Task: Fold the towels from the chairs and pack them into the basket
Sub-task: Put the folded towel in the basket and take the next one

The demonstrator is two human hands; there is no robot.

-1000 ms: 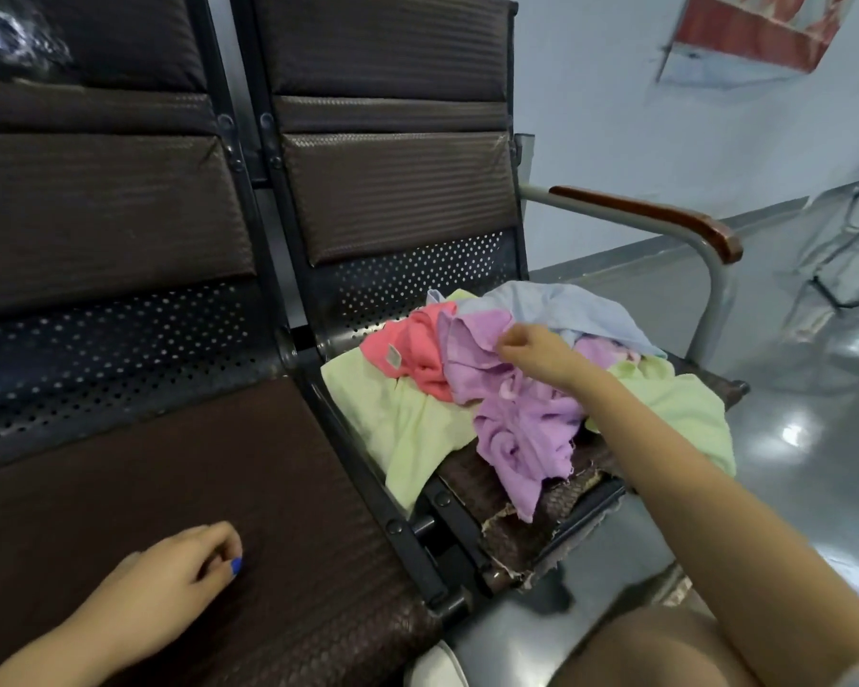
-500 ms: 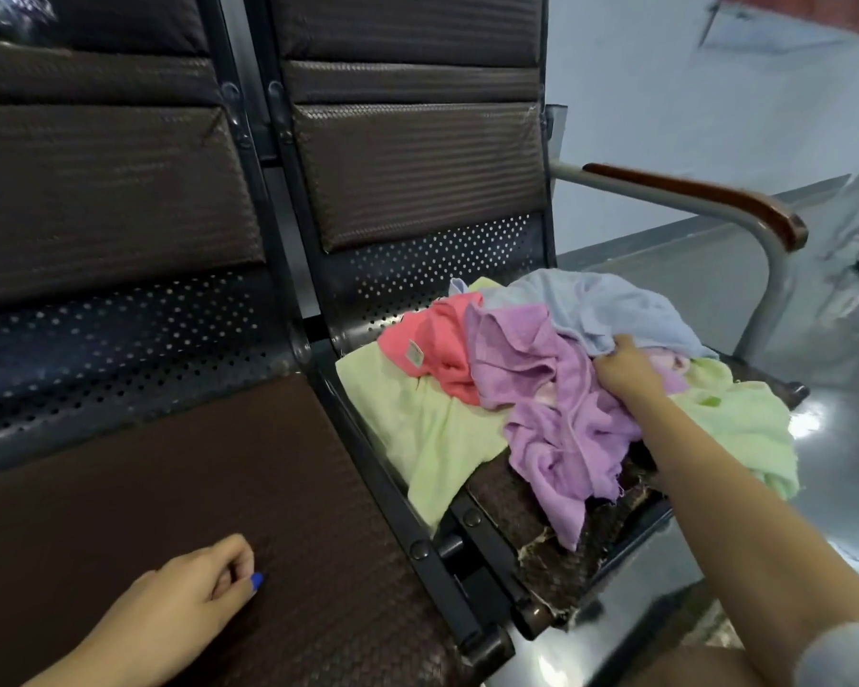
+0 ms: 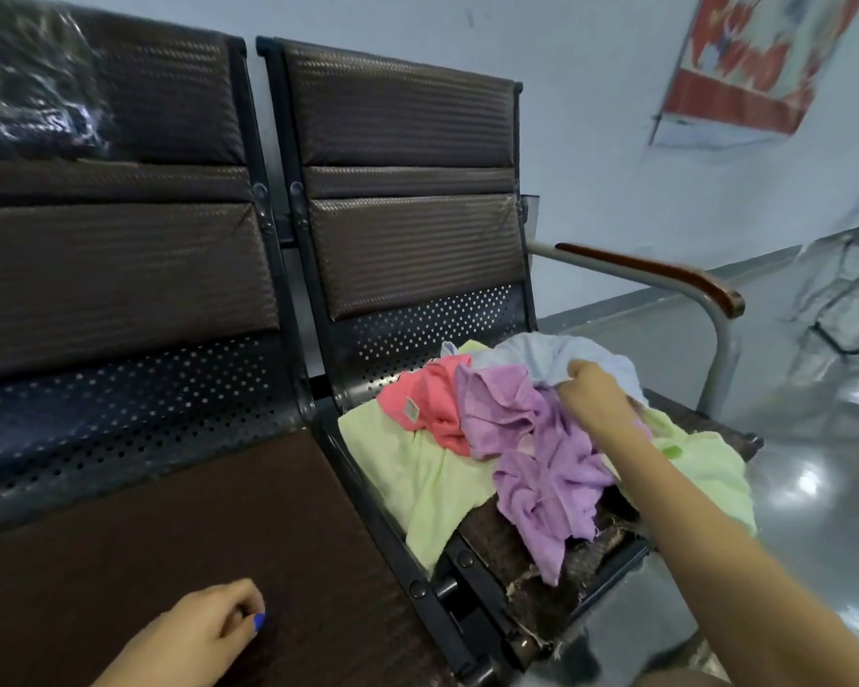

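Note:
A heap of crumpled towels lies on the right chair seat (image 3: 546, 562): a light blue towel (image 3: 541, 357) at the back, a purple towel (image 3: 541, 468) in the middle, a pink towel (image 3: 432, 396) to its left, and pale green towels (image 3: 412, 463) underneath. My right hand (image 3: 593, 396) reaches into the heap and grips the front edge of the light blue towel. My left hand (image 3: 204, 632) rests on the bare left chair seat (image 3: 169, 528) with its fingers loosely curled, holding nothing. No basket is in view.
The two brown padded chairs are joined in a row with perforated metal backs. A wood-topped metal armrest (image 3: 665, 272) rises to the right of the towel heap. Shiny grey floor (image 3: 814, 463) lies beyond it, with a metal frame at the far right.
My right hand has moved from the purple towel up and back to the light blue towel and taken hold of it. My left hand has stayed on the left seat.

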